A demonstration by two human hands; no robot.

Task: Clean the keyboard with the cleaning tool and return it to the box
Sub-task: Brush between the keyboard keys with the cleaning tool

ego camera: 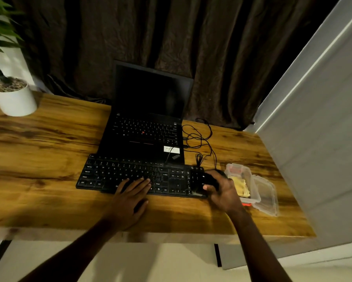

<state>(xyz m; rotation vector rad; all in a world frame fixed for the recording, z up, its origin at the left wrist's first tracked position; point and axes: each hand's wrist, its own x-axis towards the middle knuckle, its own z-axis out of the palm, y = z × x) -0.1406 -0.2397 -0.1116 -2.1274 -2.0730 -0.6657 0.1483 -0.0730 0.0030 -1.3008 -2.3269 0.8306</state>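
Observation:
A black keyboard (130, 174) lies on the wooden desk (38, 159) in front of an open laptop. My left hand (130, 198) lies flat, its fingertips on the keyboard's lower keys and its palm on the desk. My right hand (221, 190) grips a small rounded black object, apparently the cleaning tool (208, 180), over the keyboard's number pad at the right end. Right beside that hand stands a clear plastic box (254, 192), open, with something yellow inside and its lid lying to the right.
The open black laptop (148, 127) with a dark screen sits behind the keyboard. Tangled black cables (199, 139) lie to its right. A white plant pot (14, 98) stands at the far left. A dark curtain hangs behind, and a pale wall panel borders the desk's right side.

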